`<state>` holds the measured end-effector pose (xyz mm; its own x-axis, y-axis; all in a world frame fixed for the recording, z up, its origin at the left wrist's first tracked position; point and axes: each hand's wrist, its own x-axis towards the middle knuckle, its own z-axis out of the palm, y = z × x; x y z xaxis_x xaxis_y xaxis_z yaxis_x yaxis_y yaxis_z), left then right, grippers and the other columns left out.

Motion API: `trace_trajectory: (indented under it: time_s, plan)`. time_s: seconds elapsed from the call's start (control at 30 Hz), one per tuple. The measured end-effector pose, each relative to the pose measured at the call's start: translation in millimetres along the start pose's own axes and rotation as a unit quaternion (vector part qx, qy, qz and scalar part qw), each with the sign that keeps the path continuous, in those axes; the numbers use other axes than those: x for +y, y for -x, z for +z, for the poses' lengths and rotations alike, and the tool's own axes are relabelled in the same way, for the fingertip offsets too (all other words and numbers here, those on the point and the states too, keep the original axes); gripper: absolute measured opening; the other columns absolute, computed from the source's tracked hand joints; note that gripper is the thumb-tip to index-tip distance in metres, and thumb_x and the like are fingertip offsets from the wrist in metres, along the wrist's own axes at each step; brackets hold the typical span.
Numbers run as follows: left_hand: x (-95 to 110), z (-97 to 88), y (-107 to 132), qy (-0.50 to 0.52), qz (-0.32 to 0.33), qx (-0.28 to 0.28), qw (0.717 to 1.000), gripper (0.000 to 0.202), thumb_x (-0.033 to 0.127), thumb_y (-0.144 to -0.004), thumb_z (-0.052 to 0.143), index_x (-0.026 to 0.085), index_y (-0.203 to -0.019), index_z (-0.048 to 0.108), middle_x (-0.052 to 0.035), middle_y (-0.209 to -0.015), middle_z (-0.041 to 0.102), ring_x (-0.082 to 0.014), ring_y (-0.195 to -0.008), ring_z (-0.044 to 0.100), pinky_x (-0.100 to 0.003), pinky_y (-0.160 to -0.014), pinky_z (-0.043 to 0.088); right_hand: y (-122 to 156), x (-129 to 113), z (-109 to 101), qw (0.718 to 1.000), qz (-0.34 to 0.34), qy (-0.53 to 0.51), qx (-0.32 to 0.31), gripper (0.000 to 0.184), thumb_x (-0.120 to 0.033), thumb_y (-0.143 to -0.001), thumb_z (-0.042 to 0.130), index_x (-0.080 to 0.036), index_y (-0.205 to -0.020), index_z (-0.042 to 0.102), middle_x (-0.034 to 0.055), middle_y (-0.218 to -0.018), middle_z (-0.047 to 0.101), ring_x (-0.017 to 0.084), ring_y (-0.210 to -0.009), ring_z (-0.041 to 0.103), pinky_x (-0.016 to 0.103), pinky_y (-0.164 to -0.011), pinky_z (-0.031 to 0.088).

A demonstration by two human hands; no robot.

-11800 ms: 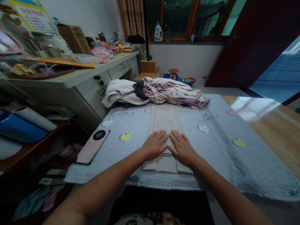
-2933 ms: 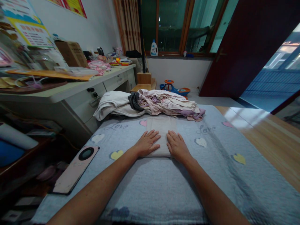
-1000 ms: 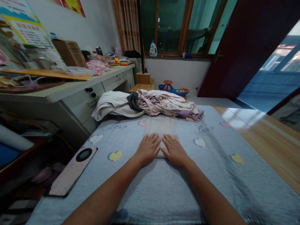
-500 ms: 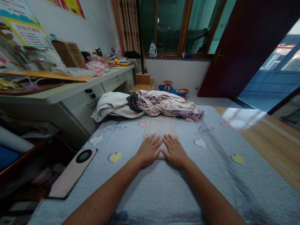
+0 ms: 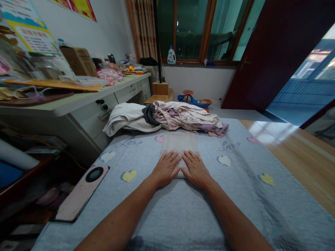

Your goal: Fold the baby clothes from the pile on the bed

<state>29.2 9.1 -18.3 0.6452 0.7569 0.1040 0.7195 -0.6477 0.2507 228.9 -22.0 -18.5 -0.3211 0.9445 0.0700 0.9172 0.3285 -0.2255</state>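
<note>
A pale, finely striped piece of folded cloth (image 5: 180,141) lies flat on the blue bedcover (image 5: 178,209). My left hand (image 5: 166,168) presses flat on its near left part, fingers stretched forward. On the near right part rests my right hand (image 5: 195,169), also flat with fingers outstretched. The two thumbs come close together over the cloth's near edge. Both palms hide much of the nearer half. Just beyond the cloth is a heap of crumpled clothes (image 5: 185,116), with white, dark grey, pink patterned and purple pieces.
A pink phone (image 5: 81,195) with a round black camera lies at the bed's left. Left stands a cluttered desk (image 5: 86,104) with drawers. Behind the bed are a blue and orange ride-on toy (image 5: 195,100) and a detergent bottle (image 5: 171,55). A dark door (image 5: 272,48) stands right.
Both hands stay flat on the cloth in nearly the same place. The whole view has shifted very slightly.
</note>
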Motion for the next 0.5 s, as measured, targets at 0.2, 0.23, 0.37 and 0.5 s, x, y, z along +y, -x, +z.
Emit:
trace_trajectory:
  time_s: [0.2,0.23,0.37,0.5]
  plan:
    - [-3,-4.7,2,0.026,-0.004,-0.007,1.000,0.047,0.040,-0.105,0.033,0.027,-0.147,0.048,-0.0053,-0.158,0.040,-0.0260,-0.150,0.026,-0.057,-0.122,0.016,0,1,-1,0.999,-0.016,-0.016,0.033,0.054,-0.042,-0.099,0.045,-0.015,-0.144,0.052,0.0125,-0.159,0.038,0.028,-0.149,0.028,0.049,-0.121,0.021]
    - [-3,-4.8,2,0.031,-0.004,-0.008,0.999,0.046,0.039,-0.105,0.033,0.027,-0.146,0.049,-0.0048,-0.158,0.041,-0.0256,-0.150,0.026,-0.057,-0.122,0.016,0,1,-1,0.999,-0.019,-0.020,0.046,0.050,-0.039,-0.098,0.045,-0.015,-0.141,0.055,0.0131,-0.156,0.042,0.028,-0.147,0.032,0.049,-0.120,0.023]
    - [-5,-3.8,2,0.035,-0.005,0.001,0.999,0.045,0.037,-0.104,0.035,0.027,-0.145,0.050,-0.0050,-0.157,0.042,-0.0256,-0.150,0.027,-0.058,-0.121,0.016,-6,-3,-2,0.994,-0.030,-0.037,0.102,0.040,-0.026,-0.099,0.040,-0.014,-0.130,0.063,0.0139,-0.145,0.055,0.025,-0.138,0.045,0.047,-0.119,0.028]
    - [-8,-4.1,2,0.033,-0.024,0.021,0.999,0.043,0.032,-0.103,0.035,0.025,-0.142,0.053,-0.0060,-0.156,0.044,-0.0255,-0.150,0.027,-0.059,-0.122,0.013,-12,-10,0,0.994,-0.034,-0.032,0.103,0.044,-0.024,-0.101,0.037,-0.011,-0.136,0.058,0.0134,-0.146,0.054,0.024,-0.140,0.044,0.044,-0.120,0.027]
